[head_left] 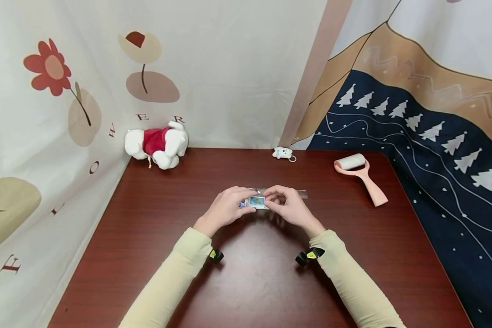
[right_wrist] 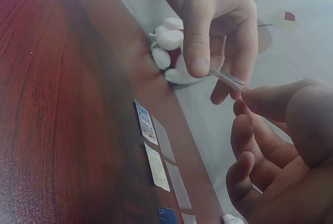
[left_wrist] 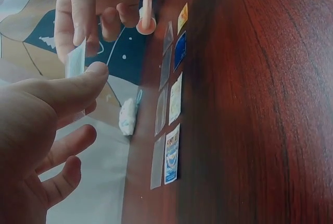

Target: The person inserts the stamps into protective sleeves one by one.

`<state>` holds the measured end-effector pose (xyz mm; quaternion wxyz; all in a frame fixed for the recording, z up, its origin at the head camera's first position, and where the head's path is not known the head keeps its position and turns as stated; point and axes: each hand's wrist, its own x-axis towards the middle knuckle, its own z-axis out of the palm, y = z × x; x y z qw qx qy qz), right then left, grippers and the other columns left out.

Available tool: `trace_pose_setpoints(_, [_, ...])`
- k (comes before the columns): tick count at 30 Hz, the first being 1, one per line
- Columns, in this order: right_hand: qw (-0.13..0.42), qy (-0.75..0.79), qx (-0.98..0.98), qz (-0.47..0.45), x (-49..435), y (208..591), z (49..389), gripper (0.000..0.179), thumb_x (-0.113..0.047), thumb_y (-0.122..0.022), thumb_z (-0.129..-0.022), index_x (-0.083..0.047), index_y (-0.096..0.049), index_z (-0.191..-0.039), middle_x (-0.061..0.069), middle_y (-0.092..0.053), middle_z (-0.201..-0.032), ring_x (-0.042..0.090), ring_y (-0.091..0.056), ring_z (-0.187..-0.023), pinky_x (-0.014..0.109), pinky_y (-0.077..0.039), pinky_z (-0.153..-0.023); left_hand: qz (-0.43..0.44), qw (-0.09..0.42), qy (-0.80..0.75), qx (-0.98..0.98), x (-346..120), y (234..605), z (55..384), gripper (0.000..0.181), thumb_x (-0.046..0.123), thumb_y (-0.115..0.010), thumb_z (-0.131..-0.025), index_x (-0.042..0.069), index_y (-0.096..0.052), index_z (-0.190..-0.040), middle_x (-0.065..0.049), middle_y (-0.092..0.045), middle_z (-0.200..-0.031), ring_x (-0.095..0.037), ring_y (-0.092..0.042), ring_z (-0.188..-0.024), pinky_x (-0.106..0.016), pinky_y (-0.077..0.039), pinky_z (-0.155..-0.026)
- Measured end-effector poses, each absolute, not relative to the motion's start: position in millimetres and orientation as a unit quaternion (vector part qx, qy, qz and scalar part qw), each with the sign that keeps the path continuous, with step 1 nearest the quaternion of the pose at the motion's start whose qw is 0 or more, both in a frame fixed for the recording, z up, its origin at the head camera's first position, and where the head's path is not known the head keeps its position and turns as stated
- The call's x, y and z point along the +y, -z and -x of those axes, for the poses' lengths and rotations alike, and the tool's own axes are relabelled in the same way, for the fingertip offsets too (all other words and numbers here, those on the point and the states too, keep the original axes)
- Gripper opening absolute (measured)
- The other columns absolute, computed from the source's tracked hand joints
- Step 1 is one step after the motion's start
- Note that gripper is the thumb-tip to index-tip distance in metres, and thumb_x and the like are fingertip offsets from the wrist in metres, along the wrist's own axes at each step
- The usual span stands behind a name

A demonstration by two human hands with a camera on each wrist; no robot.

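Above the table's far half, my left hand (head_left: 227,206) pinches a small picture card (head_left: 257,202) by its left end, thumb in front and fingers behind. Thin clear layers like a plastic sleeve (right_wrist: 228,78) show at the card's edge in the right wrist view. My right hand (head_left: 290,207) pinches the opposite end between thumb and fingertips. Below the hands, a row of small cards lies on the table: blue-and-white (left_wrist: 171,156), pale (left_wrist: 176,99), dark blue (left_wrist: 180,50) and orange (left_wrist: 182,17). Clear strips (left_wrist: 157,162) lie beside them, mostly hidden by the hands in the head view.
A white plush toy in red (head_left: 153,142) lies at the table's back left corner. At the back edge sits a small white figure with a ring (head_left: 282,153). A lint roller with a peach handle (head_left: 371,184) lies at the right. Printed cloth hangs behind the table (head_left: 246,273).
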<state>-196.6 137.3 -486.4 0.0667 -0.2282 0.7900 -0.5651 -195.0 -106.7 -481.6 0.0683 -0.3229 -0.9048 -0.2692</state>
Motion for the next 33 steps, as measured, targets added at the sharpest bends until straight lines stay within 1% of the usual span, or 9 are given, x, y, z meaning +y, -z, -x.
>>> trace_pose_setpoints(2, [0.072, 0.567, 0.788, 0.227, 136.6, 487.2, 197.0, 0.020, -0.002, -0.075, -0.096, -0.002, -0.073, -0.116, 0.016, -0.076, -0.098, 0.026, -0.065, -0.069, 0.023, -0.052, -0.060, 0.323, 0.066, 0.267, -0.906, -105.8, 482.0, 194.7, 0.045, 0.024, -0.089, -0.086, 0.015, -0.075, -0.128, -0.006, -0.075, -0.124, -0.023, -0.071, -0.106, -0.044, -0.058, -0.089])
trace_pose_setpoints(4, [0.080, 0.567, 0.788, 0.226, 134.8, 479.5, 193.5, 0.023, 0.000, -0.073, -0.096, 0.002, -0.071, -0.119, 0.021, -0.076, -0.101, 0.027, -0.068, -0.070, 0.028, -0.056, -0.062, 0.323, 0.066, 0.266, -0.906, -104.9, 482.2, 194.0, 0.046, 0.023, -0.089, -0.086, 0.015, -0.075, -0.129, -0.006, -0.075, -0.126, -0.023, -0.071, -0.107, -0.044, -0.058, -0.089])
trace_pose_setpoints(6, [0.091, 0.567, 0.788, 0.222, 133.2, 473.2, 191.1, 0.024, 0.003, -0.071, -0.096, 0.005, -0.069, -0.121, 0.025, -0.076, -0.103, 0.038, -0.070, -0.073, 0.029, -0.057, -0.063, 0.327, 0.069, 0.265, -0.904, -104.1, 482.1, 193.1, 0.046, 0.023, -0.089, -0.086, 0.014, -0.075, -0.129, -0.007, -0.075, -0.127, -0.024, -0.071, -0.108, -0.044, -0.059, -0.089])
trace_pose_setpoints(9, [0.105, 0.565, 0.789, 0.216, 132.2, 471.4, 190.0, 0.026, 0.007, -0.068, -0.097, 0.009, -0.066, -0.123, 0.029, -0.075, -0.103, 0.048, -0.070, -0.076, 0.027, -0.056, -0.064, 0.334, 0.076, 0.258, -0.904, -102.8, 481.8, 191.0, 0.045, 0.024, -0.089, -0.086, 0.013, -0.075, -0.128, -0.006, -0.075, -0.126, -0.024, -0.071, -0.109, -0.043, -0.059, -0.090])
trace_pose_setpoints(11, [0.108, 0.566, 0.789, 0.213, 133.3, 480.0, 193.1, 0.026, 0.007, -0.067, -0.097, 0.009, -0.066, -0.124, 0.029, -0.075, -0.101, 0.058, -0.066, -0.080, 0.021, -0.053, -0.063, 0.338, 0.078, 0.252, -0.903, -102.0, 481.9, 189.8, 0.045, 0.025, -0.089, -0.086, 0.013, -0.075, -0.128, -0.006, -0.075, -0.125, -0.023, -0.071, -0.109, -0.042, -0.059, -0.090])
trace_pose_setpoints(18, [0.092, 0.565, 0.787, 0.228, 134.3, 491.1, 194.9, 0.028, 0.003, -0.070, -0.098, 0.005, -0.067, -0.125, 0.024, -0.077, -0.098, 0.045, -0.068, -0.073, 0.022, -0.051, -0.060, 0.335, 0.072, 0.248, -0.906, -102.1, 483.2, 188.2, 0.045, 0.026, -0.090, -0.086, 0.014, -0.076, -0.127, -0.006, -0.076, -0.124, -0.023, -0.072, -0.110, -0.043, -0.059, -0.089])
trace_pose_setpoints(25, [0.080, 0.562, 0.786, 0.246, 134.2, 490.1, 198.1, 0.024, -0.002, -0.072, -0.098, -0.001, -0.069, -0.121, 0.017, -0.078, -0.094, 0.043, -0.066, -0.071, 0.023, -0.052, -0.060, 0.324, 0.051, 0.280, -0.902, -104.6, 476.9, 189.9, 0.047, 0.030, -0.090, -0.085, 0.014, -0.076, -0.126, -0.005, -0.075, -0.123, -0.023, -0.071, -0.111, -0.044, -0.059, -0.092])
trace_pose_setpoints(29, [0.080, 0.552, 0.791, 0.252, 133.7, 488.5, 199.2, 0.024, -0.002, -0.073, -0.097, -0.003, -0.070, -0.121, 0.013, -0.078, -0.093, 0.030, -0.067, -0.069, 0.024, -0.053, -0.061, 0.330, 0.047, 0.317, -0.888, -106.8, 471.5, 191.3, 0.034, 0.030, -0.083, -0.092, 0.011, -0.079, -0.120, -0.004, -0.077, -0.115, -0.019, -0.072, -0.099, -0.037, -0.059, -0.086])
trace_pose_setpoints(33, [0.079, 0.536, 0.799, 0.261, 132.4, 486.0, 199.6, 0.025, -0.002, -0.074, -0.097, -0.004, -0.069, -0.121, 0.008, -0.078, -0.094, 0.017, -0.067, -0.073, 0.024, -0.053, -0.065, 0.337, 0.048, 0.327, -0.881, -108.5, 467.4, 192.7, 0.021, 0.022, -0.078, -0.097, 0.011, -0.080, -0.115, -0.001, -0.078, -0.105, -0.015, -0.069, -0.085, -0.030, -0.057, -0.075])
